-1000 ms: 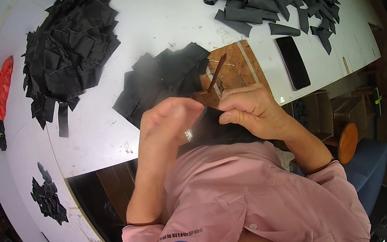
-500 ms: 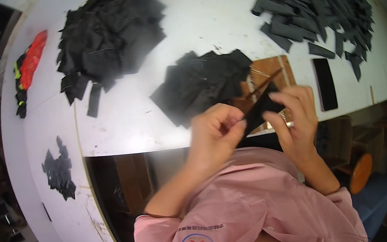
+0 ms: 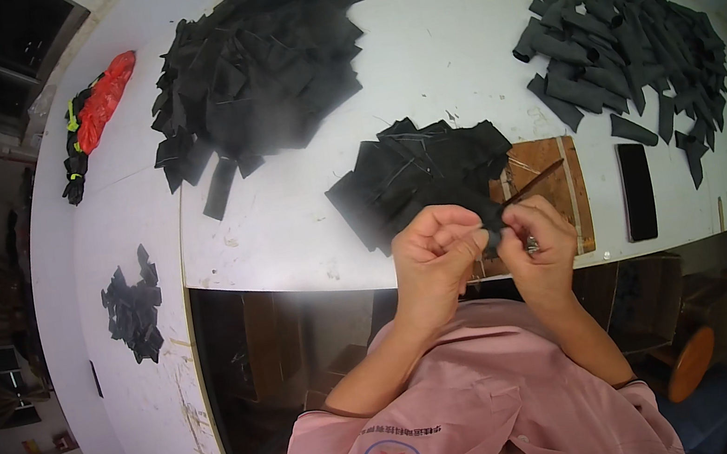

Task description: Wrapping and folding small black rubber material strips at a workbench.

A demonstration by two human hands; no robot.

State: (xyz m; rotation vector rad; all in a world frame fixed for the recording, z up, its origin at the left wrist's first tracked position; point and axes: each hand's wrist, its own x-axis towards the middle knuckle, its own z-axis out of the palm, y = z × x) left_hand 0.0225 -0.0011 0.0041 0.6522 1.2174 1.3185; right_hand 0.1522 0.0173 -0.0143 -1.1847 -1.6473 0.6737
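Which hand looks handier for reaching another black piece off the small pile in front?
Probably the left hand: it sits just below the small pile, while the right hand pinches the black piece over the wooden board.

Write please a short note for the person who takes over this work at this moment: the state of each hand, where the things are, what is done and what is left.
Left hand: closed, pinching a small black fabric piece above the table edge.
Right hand: closed on the same piece from the other side; a thin dark tool sticks up from it.
Things: small stack of black pieces just beyond the hands, beside a wooden board. Big heap far left, another heap far right, a few pieces on the left table.
Done: I cannot tell which heap is finished.
Left: the piece in hand is not yet put down.
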